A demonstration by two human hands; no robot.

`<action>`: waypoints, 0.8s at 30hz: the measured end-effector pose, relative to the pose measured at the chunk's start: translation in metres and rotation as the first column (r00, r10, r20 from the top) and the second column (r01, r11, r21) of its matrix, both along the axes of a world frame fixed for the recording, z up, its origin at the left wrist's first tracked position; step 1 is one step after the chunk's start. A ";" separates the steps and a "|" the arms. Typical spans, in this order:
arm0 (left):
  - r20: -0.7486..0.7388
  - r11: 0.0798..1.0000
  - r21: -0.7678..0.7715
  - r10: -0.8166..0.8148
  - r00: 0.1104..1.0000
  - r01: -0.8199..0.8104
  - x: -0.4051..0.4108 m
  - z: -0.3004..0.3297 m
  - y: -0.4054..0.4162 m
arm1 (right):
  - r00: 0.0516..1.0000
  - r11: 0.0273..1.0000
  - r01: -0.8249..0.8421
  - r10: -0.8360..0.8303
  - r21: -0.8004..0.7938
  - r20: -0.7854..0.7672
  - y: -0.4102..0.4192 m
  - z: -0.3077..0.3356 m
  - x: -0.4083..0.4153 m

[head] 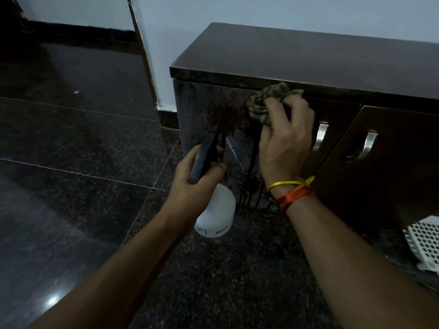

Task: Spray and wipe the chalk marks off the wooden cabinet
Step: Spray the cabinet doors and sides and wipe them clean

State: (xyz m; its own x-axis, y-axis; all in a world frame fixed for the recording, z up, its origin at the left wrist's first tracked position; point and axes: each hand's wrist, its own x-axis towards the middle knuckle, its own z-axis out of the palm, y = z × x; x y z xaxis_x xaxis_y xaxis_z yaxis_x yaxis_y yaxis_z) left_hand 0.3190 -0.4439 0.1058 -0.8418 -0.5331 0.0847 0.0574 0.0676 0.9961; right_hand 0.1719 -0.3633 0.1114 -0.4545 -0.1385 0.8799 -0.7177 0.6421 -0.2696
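A low dark wooden cabinet stands against the white wall. Its left door is wet, speckled with spray drops and dark runs, and a faint white chalk line shows low on it. My left hand grips a white spray bottle with a dark trigger head, its nozzle close to the door. My right hand presses a bunched, patterned cloth against the top of that door, just under the cabinet's top edge.
Two metal handles sit on the doors to the right. A white perforated plastic basket lies on the floor at the right edge. Dark polished granite floor spreads to the left; a wall corner stands left of the cabinet.
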 end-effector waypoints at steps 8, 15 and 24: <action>-0.012 0.998 -0.008 0.068 0.998 -0.069 0.004 -0.005 -0.012 | 0.962 0.961 0.007 0.069 0.276 -0.263 -0.019 -0.026 -0.001; -0.008 0.993 -0.009 0.119 0.993 -0.119 0.009 -0.004 -0.019 | 0.933 0.910 -0.024 0.169 0.413 -0.319 -0.034 -0.024 0.000; -0.001 0.988 -0.036 0.147 0.989 -0.147 0.019 -0.002 -0.025 | 0.918 0.820 -0.018 0.241 0.572 -0.315 -0.047 -0.017 -0.003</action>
State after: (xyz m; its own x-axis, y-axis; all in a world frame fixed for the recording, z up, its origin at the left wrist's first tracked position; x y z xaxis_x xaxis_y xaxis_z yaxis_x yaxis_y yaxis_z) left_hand 0.3383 -0.4689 0.1033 -0.7546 -0.6478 0.1048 0.0429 0.1108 0.9929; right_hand 0.1685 -0.4104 0.0941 -0.0658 -0.6801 0.7301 -0.7774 0.4936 0.3898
